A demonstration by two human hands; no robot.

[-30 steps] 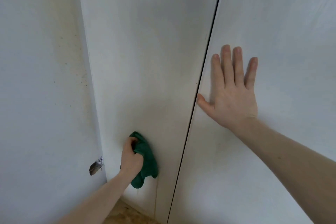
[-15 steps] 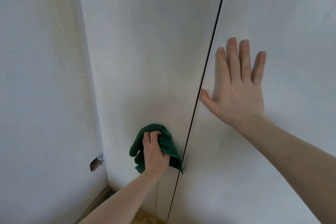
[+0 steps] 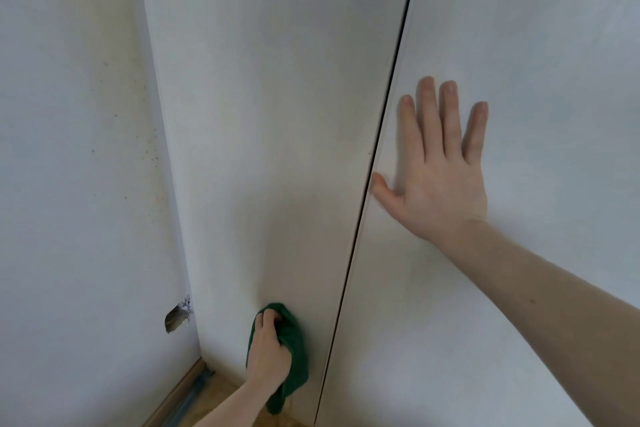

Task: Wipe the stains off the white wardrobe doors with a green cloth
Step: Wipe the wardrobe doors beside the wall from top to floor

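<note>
Two white wardrobe doors fill the view, and the wiping looks only partly done: the green cloth (image 3: 294,354) sits low on the left door (image 3: 277,114), toward 6 o'clock, while faint yellowish marks show higher on that panel and on the right door (image 3: 536,45); most of both seems left to wipe. The left hand (image 3: 268,354) grips the bunched cloth, fingers curled round it, pressing it to the door. At 3 o'clock the right hand (image 3: 440,177) lies flat, fingers straight and slightly spread, braced on the right door beside the gap.
</note>
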